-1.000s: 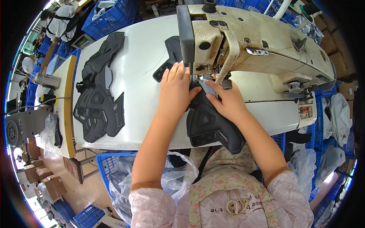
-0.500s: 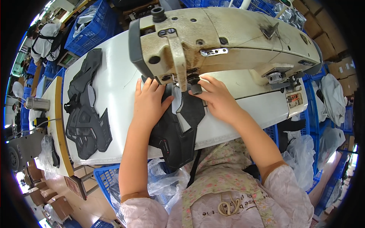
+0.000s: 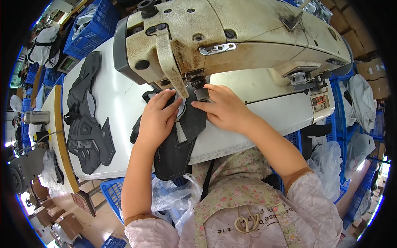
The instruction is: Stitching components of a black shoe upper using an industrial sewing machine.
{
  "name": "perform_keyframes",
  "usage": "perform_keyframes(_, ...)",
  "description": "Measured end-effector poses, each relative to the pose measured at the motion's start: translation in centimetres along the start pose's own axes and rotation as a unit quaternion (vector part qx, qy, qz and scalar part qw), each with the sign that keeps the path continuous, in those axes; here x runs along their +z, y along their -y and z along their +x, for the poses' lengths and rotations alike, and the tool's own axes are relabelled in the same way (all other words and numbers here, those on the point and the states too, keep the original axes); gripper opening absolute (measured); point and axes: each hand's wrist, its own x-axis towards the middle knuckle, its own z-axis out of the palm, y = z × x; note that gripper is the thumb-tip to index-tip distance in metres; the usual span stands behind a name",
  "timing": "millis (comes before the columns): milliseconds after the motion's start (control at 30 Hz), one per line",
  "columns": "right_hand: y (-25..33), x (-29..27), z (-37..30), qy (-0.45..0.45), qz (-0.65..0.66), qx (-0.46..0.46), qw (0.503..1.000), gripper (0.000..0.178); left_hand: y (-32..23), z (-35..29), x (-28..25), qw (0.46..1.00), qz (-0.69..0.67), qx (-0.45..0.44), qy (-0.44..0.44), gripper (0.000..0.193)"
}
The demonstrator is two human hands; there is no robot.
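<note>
A black padded panel (image 3: 175, 155) with a pale grey strip lies under the head of a cream sewing machine (image 3: 248, 25), its near end hanging past the table's front edge. My left hand (image 3: 157, 120) is closed on the panel's left part, fingertips close to the needle area. On the other side my right hand (image 3: 227, 108) grips the panel's right edge between thumb and fingers, beside the machine's dark round knob (image 3: 202, 94). The needle itself is hidden behind the machine's lever (image 3: 171, 62) and my fingers.
More black panels (image 3: 89, 124) lie on the left of the white table (image 3: 120, 103). Blue crates (image 3: 93, 31) stand behind and below, with clear plastic bags (image 3: 175, 198) near my lap. A wooden-edged bench (image 3: 62, 136) is at left; a person (image 3: 43, 47) is at far left.
Both hands have shifted slightly left relative to the view, along with the panel, which has turned a little. More of its black flaps now show left of my left hand. The view has shifted too.
</note>
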Motion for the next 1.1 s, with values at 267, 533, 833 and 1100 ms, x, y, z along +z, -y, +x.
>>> perform_keyframes(267,0.5,0.6,-0.3,-0.028,0.015,0.005,0.999,0.04,0.6,0.1,-0.4,1.0,-0.017,0.01,0.023,0.033)
perform_keyframes(533,1.0,0.7,-0.2,-0.028,0.013,0.014,0.999,0.039,0.9,0.4,-0.8,0.999,-0.04,0.017,0.026,0.031)
perform_keyframes(833,1.6,0.8,0.1,-0.04,-0.005,0.027,0.999,0.038,1.9,0.7,-0.5,0.998,-0.055,0.033,0.015,0.027)
perform_keyframes(1100,2.5,0.5,1.2,-0.043,0.031,0.014,0.998,0.034,2.6,1.3,-1.0,0.996,0.022,0.078,-0.023,0.026)
